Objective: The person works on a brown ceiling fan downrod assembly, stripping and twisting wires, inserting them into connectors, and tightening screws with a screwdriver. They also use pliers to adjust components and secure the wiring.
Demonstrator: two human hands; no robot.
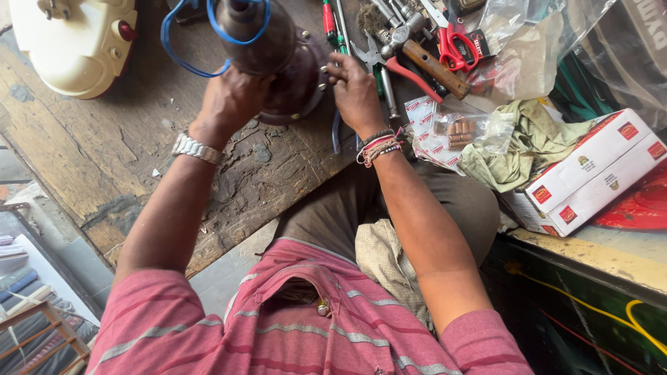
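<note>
Head view crops the brown motor housing (278,55) both hands (233,101) grip

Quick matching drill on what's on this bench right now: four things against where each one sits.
Things:
1. brown motor housing
2. scissors with red handles
3. white carton
4. cream appliance casing

Places:
a. far left corner of the wooden bench
b. right edge, beside the olive rag
c. between the left hand and right hand
d. in the tool pile at the top, right of the hands

Pairs: 1-c, 2-d, 3-b, 4-a
</note>
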